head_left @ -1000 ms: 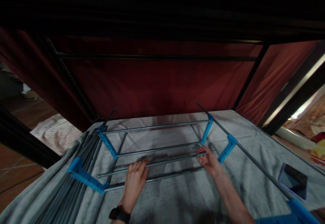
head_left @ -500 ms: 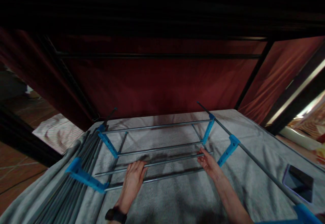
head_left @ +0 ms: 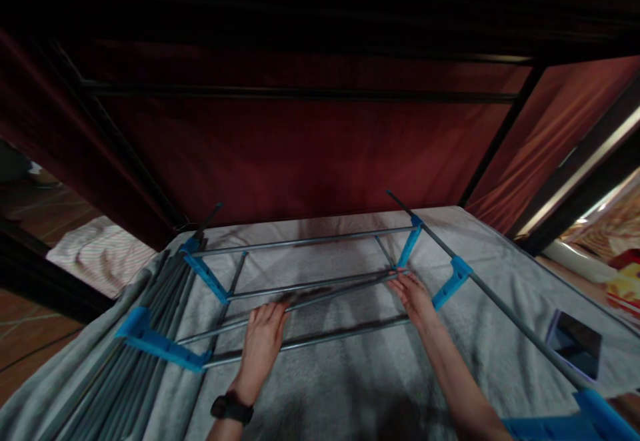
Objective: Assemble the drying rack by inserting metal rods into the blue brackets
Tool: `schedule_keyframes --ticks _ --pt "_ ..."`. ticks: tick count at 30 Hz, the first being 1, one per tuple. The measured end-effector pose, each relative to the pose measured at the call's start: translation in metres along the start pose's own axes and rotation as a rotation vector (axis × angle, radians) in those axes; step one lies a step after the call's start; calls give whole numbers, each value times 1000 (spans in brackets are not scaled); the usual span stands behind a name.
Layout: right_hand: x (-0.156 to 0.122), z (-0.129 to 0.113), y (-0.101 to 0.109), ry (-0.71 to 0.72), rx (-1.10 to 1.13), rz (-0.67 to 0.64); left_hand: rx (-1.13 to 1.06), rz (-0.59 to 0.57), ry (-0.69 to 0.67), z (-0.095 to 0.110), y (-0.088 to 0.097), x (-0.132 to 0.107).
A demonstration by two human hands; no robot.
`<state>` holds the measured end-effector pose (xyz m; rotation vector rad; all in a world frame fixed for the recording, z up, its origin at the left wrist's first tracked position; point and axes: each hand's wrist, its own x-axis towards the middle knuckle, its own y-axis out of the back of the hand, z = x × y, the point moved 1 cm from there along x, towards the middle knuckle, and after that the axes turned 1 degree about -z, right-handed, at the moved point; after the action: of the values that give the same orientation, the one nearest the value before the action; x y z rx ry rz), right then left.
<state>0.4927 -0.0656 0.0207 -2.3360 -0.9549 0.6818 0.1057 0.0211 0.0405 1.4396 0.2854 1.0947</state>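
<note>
A loose grey metal tube [head_left: 330, 294] lies slanted across the middle of a half-built rack, its right end higher in the picture. My left hand [head_left: 266, 334], with a dark watch on the wrist, is closed over the tube left of its middle. My right hand [head_left: 413, 294] pinches the tube's right end, close beside a blue plastic bracket [head_left: 409, 246]. Fixed grey crossbars run between the blue brackets, one crossbar [head_left: 310, 291] just beyond the tube and another crossbar [head_left: 345, 336] on the near side. A blue bracket [head_left: 160, 342] stands at the left.
A bundle of grey tubes [head_left: 145, 367] lies along the left edge of the grey blanket [head_left: 320, 401]. A phone [head_left: 575, 344] rests at the right, past a long side pole [head_left: 520, 327]. Dark posts and a red curtain [head_left: 310, 154] close off the back.
My right hand has raised the tube's right end away from me toward the far crossbar, so the tube is now slanted. My left hand keeps its hold. The view has shifted slightly.
</note>
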Motion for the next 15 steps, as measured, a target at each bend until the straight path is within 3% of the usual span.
schedule_keyframes --ticks 3,6,10,15 --pt "5 -1 -1 1 0 7 18 -32 27 5 0 6" --pt "7 8 10 -42 -15 70 30 -92 38 16 0 6" --pt "16 27 50 -90 -51 116 19 -223 6 26 1 5" --pt "63 37 100 -127 -88 251 82 -299 87 4 17 12"
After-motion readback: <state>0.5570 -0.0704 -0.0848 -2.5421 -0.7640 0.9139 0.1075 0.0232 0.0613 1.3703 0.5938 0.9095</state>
